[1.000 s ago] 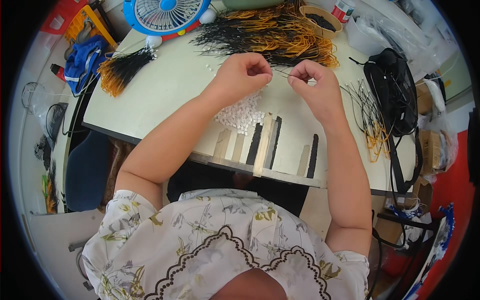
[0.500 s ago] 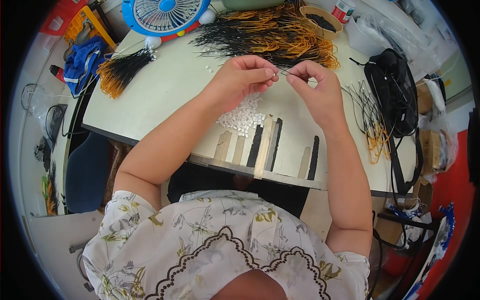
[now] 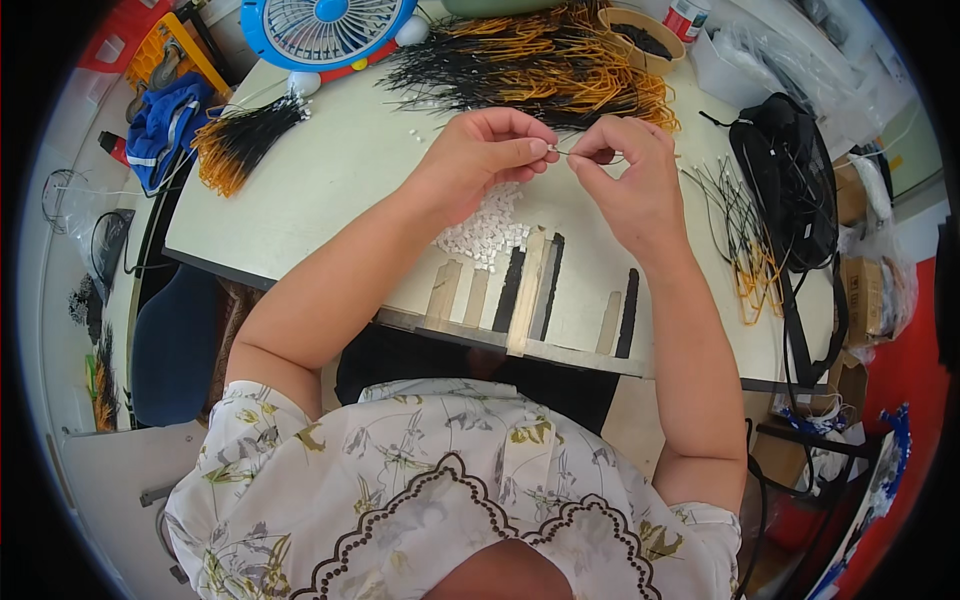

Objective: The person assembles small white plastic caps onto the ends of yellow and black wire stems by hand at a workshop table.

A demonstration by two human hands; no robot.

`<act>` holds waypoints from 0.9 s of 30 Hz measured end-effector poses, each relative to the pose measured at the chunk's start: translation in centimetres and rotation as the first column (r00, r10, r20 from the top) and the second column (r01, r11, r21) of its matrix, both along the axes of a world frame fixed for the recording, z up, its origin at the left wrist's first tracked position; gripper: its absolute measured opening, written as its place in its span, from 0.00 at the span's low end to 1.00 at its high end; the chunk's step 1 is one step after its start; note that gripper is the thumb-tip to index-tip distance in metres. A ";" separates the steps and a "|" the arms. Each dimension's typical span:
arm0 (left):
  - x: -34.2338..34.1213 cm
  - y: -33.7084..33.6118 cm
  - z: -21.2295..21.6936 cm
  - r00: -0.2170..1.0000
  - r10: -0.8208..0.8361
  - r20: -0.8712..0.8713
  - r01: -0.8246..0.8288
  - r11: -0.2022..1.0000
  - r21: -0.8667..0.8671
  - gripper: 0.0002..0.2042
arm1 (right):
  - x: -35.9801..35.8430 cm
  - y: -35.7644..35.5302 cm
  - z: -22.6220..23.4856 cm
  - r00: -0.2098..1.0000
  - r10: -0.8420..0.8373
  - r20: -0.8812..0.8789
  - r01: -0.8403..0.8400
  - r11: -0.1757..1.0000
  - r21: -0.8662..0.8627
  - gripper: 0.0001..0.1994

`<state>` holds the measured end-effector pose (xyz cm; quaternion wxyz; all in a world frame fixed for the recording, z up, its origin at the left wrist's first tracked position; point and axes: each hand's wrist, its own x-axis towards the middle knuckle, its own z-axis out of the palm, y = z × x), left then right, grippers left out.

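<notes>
Above the middle of the table, my left hand (image 3: 475,165) pinches a small white connector housing (image 3: 551,148) between thumb and fingertips. Facing it, my right hand (image 3: 637,180) is closed on a thin black wire (image 3: 564,153), whose tip reaches the connector; whether it sits inside is too small to tell. Below my left hand lies a loose pile of white connector housings (image 3: 484,232). A large heap of black and orange wires (image 3: 530,62) spreads just beyond both hands. To the right of my right hand rest several wires with white ends (image 3: 738,225).
A bundled bunch of wires (image 3: 243,148) lies at the left beside a blue fan (image 3: 330,35). At the back right stand a round tub (image 3: 640,42) and a white container (image 3: 735,72). A black bag (image 3: 785,185) lies on the right. Strips (image 3: 525,290) are fixed along the near table edge (image 3: 590,361).
My right hand has moved slightly left, bringing the wire's tip up to the white connector. My left hand has stayed nearly in place.
</notes>
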<state>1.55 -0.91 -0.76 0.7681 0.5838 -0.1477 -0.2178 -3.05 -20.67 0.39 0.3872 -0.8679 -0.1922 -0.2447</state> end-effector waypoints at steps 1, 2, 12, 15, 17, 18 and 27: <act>0.0 0.0 0.0 1.000 -0.006 0.012 0.006 1.000 -0.003 0.07 | 0.0 0.0 0.0 1.000 -0.001 -0.001 0.001 1.000 0.000 0.04; 0.0 0.0 0.0 1.000 -0.007 0.011 0.007 1.000 -0.002 0.07 | 0.0 0.1 0.0 1.000 -0.009 -0.009 0.009 1.000 -0.005 0.04; -0.1 -0.2 -0.2 0.995 0.007 0.099 -0.010 0.999 0.035 0.07 | 0.3 -0.1 -0.2 0.995 0.038 -0.095 -0.031 0.996 0.079 0.04; -0.1 -0.3 -0.3 0.992 0.028 0.119 -0.036 0.998 0.060 0.07 | -0.1 0.2 0.0 0.994 -0.052 0.092 0.062 0.992 -0.108 0.04; -0.1 -0.4 -0.3 0.991 0.033 0.130 -0.042 0.997 0.064 0.08 | 0.0 0.1 0.0 0.992 -0.048 0.119 0.062 0.991 -0.118 0.05; -0.1 -0.4 -0.2 0.993 0.033 0.117 -0.041 0.997 0.063 0.08 | 0.0 0.1 -0.1 0.988 -0.044 0.146 0.063 0.990 -0.129 0.05; -0.2 -0.7 -0.5 0.989 0.088 0.118 -0.093 0.995 0.044 0.07 | 0.0 0.5 -0.2 0.987 -0.030 0.158 0.048 0.992 -0.116 0.05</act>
